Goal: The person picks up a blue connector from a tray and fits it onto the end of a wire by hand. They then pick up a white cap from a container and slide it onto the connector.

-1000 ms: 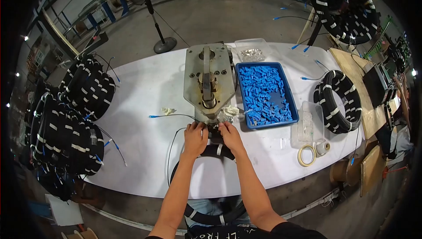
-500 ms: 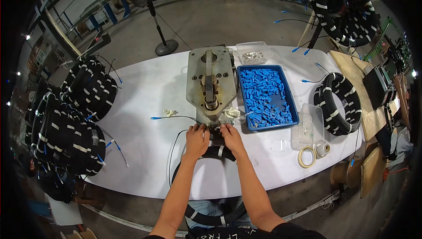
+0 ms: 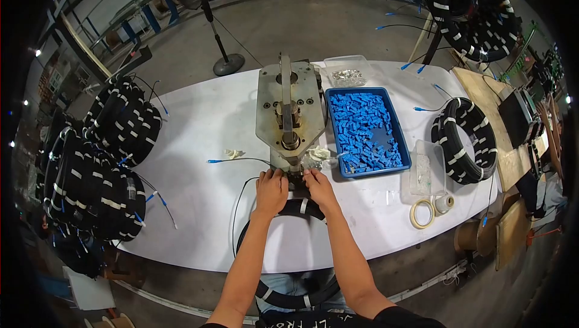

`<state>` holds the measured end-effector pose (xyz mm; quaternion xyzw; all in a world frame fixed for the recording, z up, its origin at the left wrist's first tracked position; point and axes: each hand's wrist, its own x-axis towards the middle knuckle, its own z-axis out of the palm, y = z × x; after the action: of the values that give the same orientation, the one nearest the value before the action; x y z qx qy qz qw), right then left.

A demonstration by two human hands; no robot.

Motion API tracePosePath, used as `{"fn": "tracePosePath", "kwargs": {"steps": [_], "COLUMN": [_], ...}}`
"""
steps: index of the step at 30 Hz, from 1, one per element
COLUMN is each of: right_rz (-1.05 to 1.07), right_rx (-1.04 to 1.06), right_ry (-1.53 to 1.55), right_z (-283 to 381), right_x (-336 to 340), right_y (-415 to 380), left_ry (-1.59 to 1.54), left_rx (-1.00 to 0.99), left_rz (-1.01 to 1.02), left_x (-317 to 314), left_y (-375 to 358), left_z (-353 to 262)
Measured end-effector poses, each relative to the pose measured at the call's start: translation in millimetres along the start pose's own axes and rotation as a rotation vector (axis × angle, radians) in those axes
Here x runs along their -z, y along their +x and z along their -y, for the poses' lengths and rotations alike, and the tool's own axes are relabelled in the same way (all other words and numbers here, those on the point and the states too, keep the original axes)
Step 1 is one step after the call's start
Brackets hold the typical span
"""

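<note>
My left hand (image 3: 272,189) and my right hand (image 3: 319,188) meet at the front foot of a metal bench press (image 3: 288,95), one on each side of its nose. Both have their fingers curled and pinched together; whatever lies between the fingertips is too small and hidden to make out. A thin black cable with a blue connector tip (image 3: 212,161) runs from the left toward the press, ending behind my left hand. Below my wrists a black cable coil (image 3: 297,207) with white tape bands hangs over the table's edge toward my lap.
Right of the press stands a blue tray (image 3: 409,162) of small blue connector parts, with clear plastic boxes (image 3: 437,189) and tape rolls (image 3: 421,214) nearby. Taped cable coils (image 3: 96,189) crowd the left edge; another coil (image 3: 463,141) lies right. A fan (image 3: 228,64) stands behind.
The lever on top of the press has swung, its upper end now reaching higher. My right fingers have shifted only slightly; my left hand stays in place.
</note>
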<state>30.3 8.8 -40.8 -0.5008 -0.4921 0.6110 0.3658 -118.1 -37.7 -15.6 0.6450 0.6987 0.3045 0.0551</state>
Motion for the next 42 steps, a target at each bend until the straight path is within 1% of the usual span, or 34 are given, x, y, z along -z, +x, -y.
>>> {"fn": "tracePosePath", "kwargs": {"steps": [2,6,9,12,19,22,24,34,37,42], "right_rz": [-0.014,-0.029,-0.021,-0.028,-0.023,-0.023,-0.022,-0.019,-0.008,-0.010], "right_rx": [0.006,-0.017,0.000,0.072,0.028,0.023,0.056,0.019,0.041,0.047], "right_ry": [-0.043,-0.069,-0.070,-0.041,-0.047,-0.053,-0.047,-0.082,-0.033,-0.059], "right_z": [-2.2,2.2,-7.1,-7.1,-3.4,-0.9,-5.9,-4.5,-5.7,-7.3], "right_x": [1.5,1.4,1.9,-0.3,1.4,1.2,0.4,2.6,1.8,2.5], "right_y": [-1.7,-2.4,-1.0,0.0,-1.7,0.7,0.1,-1.5,-0.5,-1.7], "left_ry": [-0.012,-0.020,-0.012,0.003,-0.008,-0.017,-0.037,-0.067,-0.067,-0.079], "left_rx": [0.010,-0.001,0.023,0.040,0.041,0.022,0.015,-0.012,-0.040,-0.015], "left_rz": [0.027,-0.005,0.025,0.023,0.039,0.006,-0.025,-0.042,-0.054,-0.049], "left_x": [-0.3,-0.3,-1.2,0.5,1.7,2.0,0.5,-1.8,-3.4,-0.7], "left_y": [-2.3,-1.2,-4.9,-3.6,-2.8,-0.7,-2.7,-1.6,-1.1,-3.1], "left_z": [-0.6,-0.6,-1.8,-2.4,-3.8,-4.6,-4.1,-0.6,1.5,-2.0]}}
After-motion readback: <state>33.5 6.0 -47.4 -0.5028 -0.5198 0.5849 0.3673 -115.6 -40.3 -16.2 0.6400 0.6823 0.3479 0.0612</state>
